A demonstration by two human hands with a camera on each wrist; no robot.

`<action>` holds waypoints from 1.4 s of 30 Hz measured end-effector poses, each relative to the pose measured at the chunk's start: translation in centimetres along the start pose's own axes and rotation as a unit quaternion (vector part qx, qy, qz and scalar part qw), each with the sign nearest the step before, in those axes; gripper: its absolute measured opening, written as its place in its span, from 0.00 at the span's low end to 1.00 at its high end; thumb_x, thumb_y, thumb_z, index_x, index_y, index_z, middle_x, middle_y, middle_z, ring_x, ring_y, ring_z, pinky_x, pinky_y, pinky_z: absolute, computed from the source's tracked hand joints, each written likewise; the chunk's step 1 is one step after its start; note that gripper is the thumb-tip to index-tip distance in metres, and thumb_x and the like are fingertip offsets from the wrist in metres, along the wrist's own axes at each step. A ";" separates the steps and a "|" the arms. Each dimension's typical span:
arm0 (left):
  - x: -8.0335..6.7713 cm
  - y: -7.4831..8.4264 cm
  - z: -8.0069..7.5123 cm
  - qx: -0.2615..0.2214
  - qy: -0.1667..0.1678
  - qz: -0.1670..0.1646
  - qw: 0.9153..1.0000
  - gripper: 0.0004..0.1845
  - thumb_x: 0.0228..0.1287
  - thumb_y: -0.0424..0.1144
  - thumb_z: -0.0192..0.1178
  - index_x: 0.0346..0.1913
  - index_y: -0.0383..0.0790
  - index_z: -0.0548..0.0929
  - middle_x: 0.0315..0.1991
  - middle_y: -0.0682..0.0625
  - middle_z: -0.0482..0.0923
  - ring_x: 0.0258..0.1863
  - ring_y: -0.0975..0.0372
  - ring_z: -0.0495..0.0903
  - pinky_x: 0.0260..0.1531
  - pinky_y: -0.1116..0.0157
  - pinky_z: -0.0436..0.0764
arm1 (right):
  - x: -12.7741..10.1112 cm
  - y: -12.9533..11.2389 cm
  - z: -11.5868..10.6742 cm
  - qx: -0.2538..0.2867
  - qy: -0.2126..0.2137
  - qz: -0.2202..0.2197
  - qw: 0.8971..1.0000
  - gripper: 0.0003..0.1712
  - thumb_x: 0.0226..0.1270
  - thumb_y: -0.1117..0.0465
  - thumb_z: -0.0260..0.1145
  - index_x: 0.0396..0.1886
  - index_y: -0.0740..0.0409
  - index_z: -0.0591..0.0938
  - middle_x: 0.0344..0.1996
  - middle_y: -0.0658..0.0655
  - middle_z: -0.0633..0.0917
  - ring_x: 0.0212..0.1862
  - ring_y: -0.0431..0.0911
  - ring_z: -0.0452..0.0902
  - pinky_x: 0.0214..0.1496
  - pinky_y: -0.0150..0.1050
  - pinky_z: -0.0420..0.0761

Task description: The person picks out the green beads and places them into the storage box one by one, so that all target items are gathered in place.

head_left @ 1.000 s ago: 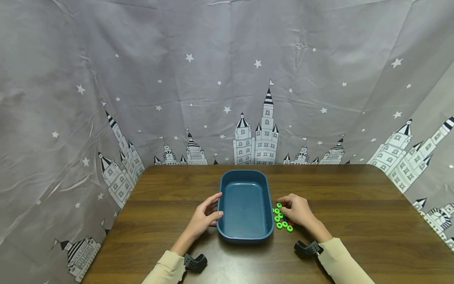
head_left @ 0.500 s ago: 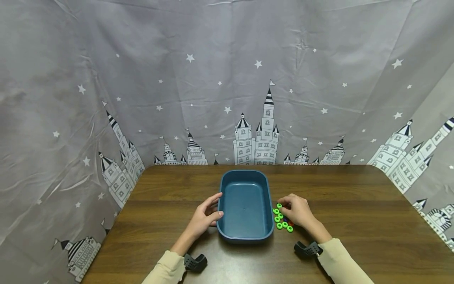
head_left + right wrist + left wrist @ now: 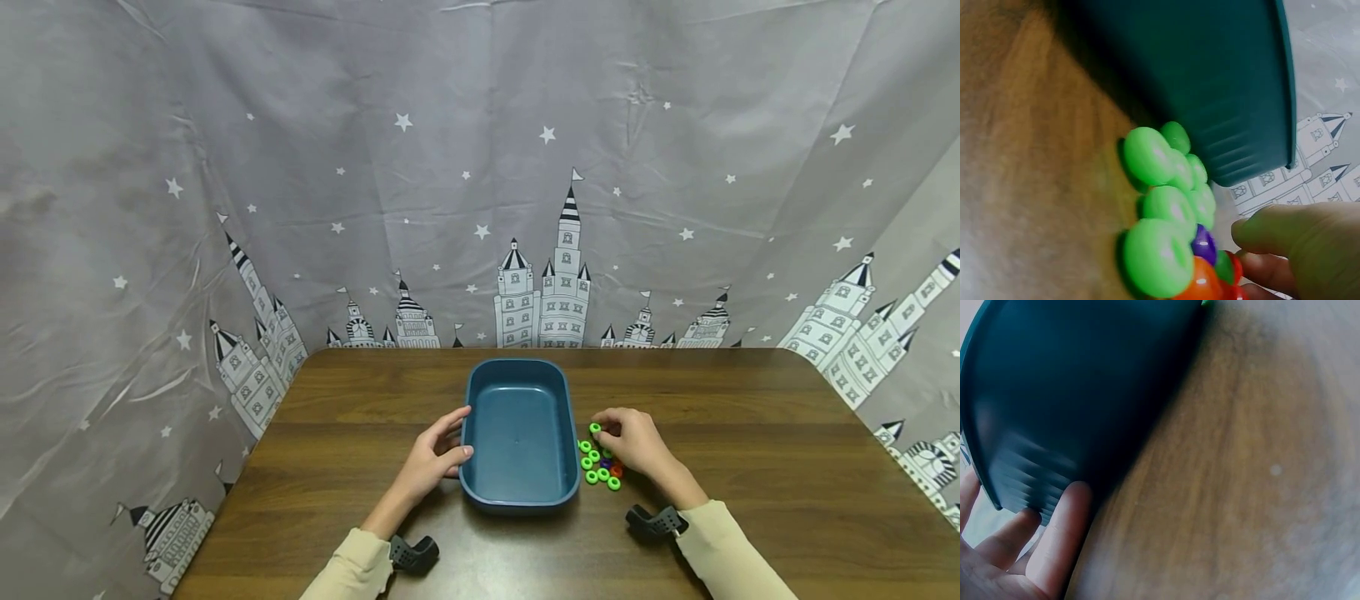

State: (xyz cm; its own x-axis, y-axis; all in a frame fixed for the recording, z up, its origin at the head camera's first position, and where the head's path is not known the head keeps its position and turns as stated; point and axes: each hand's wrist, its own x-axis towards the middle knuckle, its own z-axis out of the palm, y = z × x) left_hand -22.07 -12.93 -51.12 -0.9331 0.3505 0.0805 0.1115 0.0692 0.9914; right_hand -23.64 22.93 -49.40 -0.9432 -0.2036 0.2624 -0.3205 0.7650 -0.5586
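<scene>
Right hand point(image 3: 633, 440) raised just above a cluster of small rings point(image 3: 600, 467) on the bench point(image 3: 750, 467), fingertips pinching one green ring point(image 3: 595, 428) at the far end of the group. Left hand point(image 3: 435, 454) set against the left wall of a dark teal plastic tub point(image 3: 520, 492), fingers relaxed and fairly straight, touching the outer wall and rim without curling round it; same contact plain in the left wrist view, fingers point(image 3: 1060, 537) flat beside the tub's ribbed corner.

Rings lying just right of the tub, close to its near right corner, mostly bright green, with a purple ring point(image 3: 1204, 244) and an orange ring point(image 3: 1200, 284) mixed in on the side nearest the hand. Some stacked or overlapping; exact count hard to tell. Nearest green ones almost touching the tub wall in the right wrist view.

Tub standing upright at the bench's middle, nothing visible inside. Cream sleeves on both forearms, a black wrist mount point(image 3: 411, 552) on each. Grey curtain point(image 3: 480, 167) with white castles and stars hung behind and around the bench.
</scene>
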 end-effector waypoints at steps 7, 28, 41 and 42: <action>0.0 0.0 0.0 -0.017 -0.008 0.006 1.000 0.35 0.70 0.32 0.60 0.77 0.36 0.62 0.74 0.24 0.61 0.65 0.34 0.75 0.38 0.60 0.89 | 0.4 -0.3 -1.1 0.005 0.016 -0.008 1.000 0.09 0.58 0.67 0.72 0.40 0.62 0.89 0.31 0.54 0.90 0.32 0.41 0.82 0.36 0.34 0.81; 0.0 0.1 0.1 -0.023 -0.010 0.002 1.000 0.36 0.69 0.32 0.60 0.78 0.36 0.62 0.74 0.24 0.60 0.65 0.34 0.75 0.38 0.60 0.89 | 2.6 -5.6 -1.8 0.048 0.031 -0.062 0.996 0.09 0.59 0.69 0.74 0.40 0.63 0.90 0.32 0.56 0.90 0.31 0.41 0.83 0.32 0.30 0.82; -0.1 0.1 0.1 -0.024 -0.014 0.000 1.000 0.36 0.69 0.32 0.60 0.78 0.34 0.60 0.74 0.24 0.59 0.66 0.33 0.74 0.39 0.59 0.89 | 3.4 -9.2 0.6 0.055 -0.031 -0.108 0.992 0.11 0.64 0.66 0.71 0.45 0.64 0.89 0.41 0.59 0.91 0.35 0.44 0.83 0.36 0.31 0.82; -0.1 0.1 0.1 -0.023 -0.013 0.000 1.000 0.36 0.69 0.32 0.60 0.78 0.34 0.60 0.74 0.24 0.59 0.66 0.33 0.74 0.39 0.59 0.89 | 3.4 -9.4 0.8 0.053 -0.036 -0.112 0.992 0.11 0.64 0.65 0.71 0.45 0.64 0.89 0.40 0.58 0.91 0.35 0.44 0.83 0.36 0.32 0.82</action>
State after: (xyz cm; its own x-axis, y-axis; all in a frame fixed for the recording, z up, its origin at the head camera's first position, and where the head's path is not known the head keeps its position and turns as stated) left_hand -21.98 -12.88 -50.99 -0.9238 0.3749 0.0778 0.0948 0.0269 0.9951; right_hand -23.96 14.55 -43.89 -0.8503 -0.4071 0.3335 -0.5257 0.6281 -0.5737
